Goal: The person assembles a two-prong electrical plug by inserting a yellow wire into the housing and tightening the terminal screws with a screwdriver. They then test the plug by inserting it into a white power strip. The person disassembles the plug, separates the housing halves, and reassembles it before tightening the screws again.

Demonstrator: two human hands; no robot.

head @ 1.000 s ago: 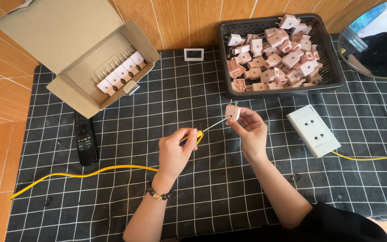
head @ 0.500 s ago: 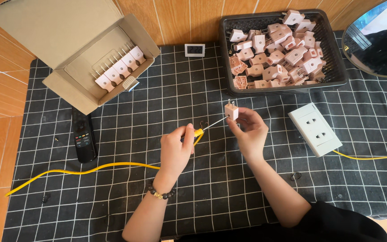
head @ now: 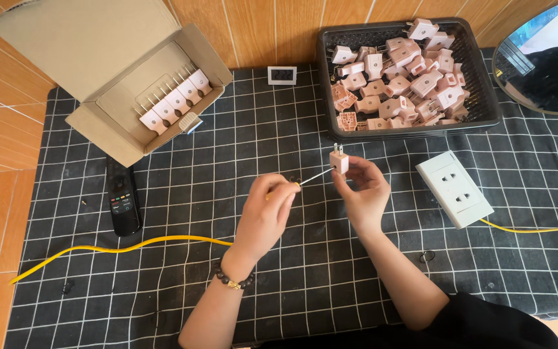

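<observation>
Above the checked cloth [head: 182,258]: pink plug [head: 339,161] pinched upright in right hand [head: 361,194]; screwdriver [head: 312,177] gripped in left hand [head: 267,213], tip against plug's left face.

Behind my right hand [head: 361,194] sits the basket [head: 479,103] full of plug adapters [head: 392,71]; the socket block [head: 454,189] lies just to its right. Left of my left hand [head: 267,212] lies the remote [head: 123,200], with the open carton [head: 117,84] behind it. A cable [head: 124,247] runs leftward across the tabletop [head: 227,148] from my left hand.
</observation>
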